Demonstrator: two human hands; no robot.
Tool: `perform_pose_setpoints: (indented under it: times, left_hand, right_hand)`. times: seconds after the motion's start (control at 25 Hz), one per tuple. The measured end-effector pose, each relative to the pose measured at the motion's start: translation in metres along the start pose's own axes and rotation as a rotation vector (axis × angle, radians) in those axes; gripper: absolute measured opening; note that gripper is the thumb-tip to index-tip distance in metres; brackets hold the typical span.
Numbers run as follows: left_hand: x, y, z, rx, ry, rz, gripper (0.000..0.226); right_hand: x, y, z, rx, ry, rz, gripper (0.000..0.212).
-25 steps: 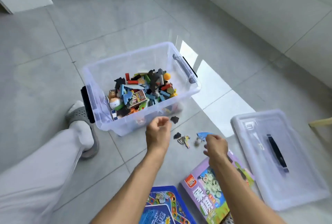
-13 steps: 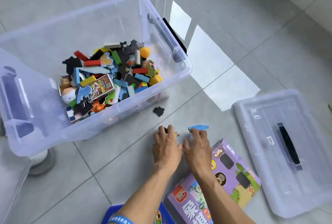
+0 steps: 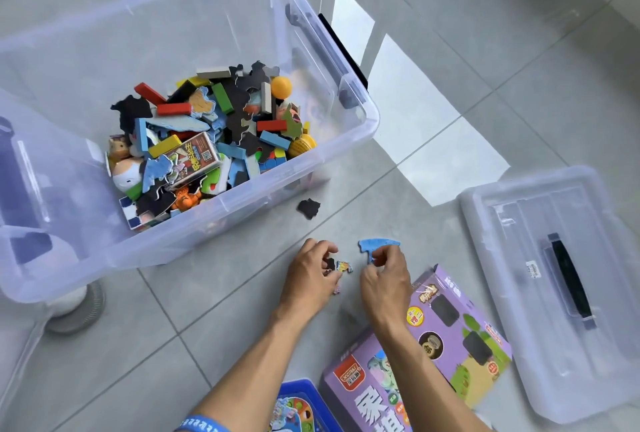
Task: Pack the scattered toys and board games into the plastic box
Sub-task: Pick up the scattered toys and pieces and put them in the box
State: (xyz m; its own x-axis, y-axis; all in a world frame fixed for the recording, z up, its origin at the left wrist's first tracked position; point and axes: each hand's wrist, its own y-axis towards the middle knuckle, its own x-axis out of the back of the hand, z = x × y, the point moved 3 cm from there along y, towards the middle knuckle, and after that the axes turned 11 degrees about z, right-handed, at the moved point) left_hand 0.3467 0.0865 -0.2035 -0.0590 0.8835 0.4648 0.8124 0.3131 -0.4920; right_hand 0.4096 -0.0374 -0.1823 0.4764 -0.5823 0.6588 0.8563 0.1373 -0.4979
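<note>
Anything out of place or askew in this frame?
One black puzzle piece lies alone on the floor beside the box, apart from the pieces at the hands. The purple game box has an open end flap.

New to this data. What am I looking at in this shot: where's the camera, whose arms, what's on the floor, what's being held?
There is no machine here. A person wears one wide-angle camera on the head, looking forward and down, so the two arms coming in from the bottom edge are their own.

On the grey tiled floor stands a clear plastic box, open and partly filled with coloured blocks and puzzle pieces. Its lid lies apart, to the right. A lone black puzzle piece lies just outside the box. Near the bottom are a purple game box and the corner of a blue game box.

The right hand pinches a blue puzzle piece. The left hand has its grip curled on small puzzle pieces at the floor.
</note>
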Motion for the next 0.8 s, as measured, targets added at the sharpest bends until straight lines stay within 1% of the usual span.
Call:
perform_pose_setpoints:
  times: [0.08,0.16,0.2,0.28,0.36,0.4,0.44,0.52,0.6,0.68,0.72,0.8]
  left_hand:
    - [0.007,-0.007,0.006,-0.028,-0.063,-0.058,0.030]
    - [0.014,-0.015,0.012,-0.068,-0.020,-0.135,0.027]
    - [0.016,-0.019,0.015,-0.079,0.034,-0.146,0.030]
    - [0.015,-0.023,0.017,-0.089,0.178,-0.086,0.044]
    - [0.011,-0.027,0.016,-0.049,0.323,-0.046,0.051]
    - [0.010,-0.030,0.016,-0.001,0.361,-0.066,0.051]
    - [0.010,-0.034,0.016,0.051,0.371,-0.098,0.048]
    - [0.007,-0.039,0.019,0.124,0.323,-0.114,0.038]
    - [0.006,-0.039,0.022,0.143,0.251,-0.095,0.030]
    - [0.011,-0.034,0.025,0.174,0.166,-0.068,0.025]
    - [0.013,-0.031,0.027,0.187,0.127,-0.056,0.023]
    - [0.015,-0.031,0.028,0.196,0.083,-0.060,0.022]
  right_hand:
    - [-0.004,-0.011,-0.002,0.039,-0.041,0.011,0.014]
    - [-0.008,-0.028,-0.009,-0.005,-0.045,-0.022,0.011]
    - [-0.012,-0.038,-0.013,-0.012,-0.061,-0.033,0.010]
    - [-0.025,-0.061,-0.017,0.061,-0.127,0.005,0.012]
    - [-0.041,-0.083,-0.020,0.210,-0.289,0.101,0.023]
    - [-0.047,-0.091,-0.023,0.279,-0.392,0.126,0.028]
    - [-0.051,-0.094,-0.027,0.312,-0.467,0.121,0.033]
    - [-0.050,-0.091,-0.033,0.267,-0.493,0.067,0.040]
    - [-0.045,-0.082,-0.035,0.264,-0.520,0.029,0.035]
    - [-0.042,-0.074,-0.034,0.305,-0.592,0.041,0.021]
    - [-0.041,-0.071,-0.033,0.307,-0.576,0.053,0.014]
    - [-0.036,-0.068,-0.029,0.232,-0.383,0.073,0.007]
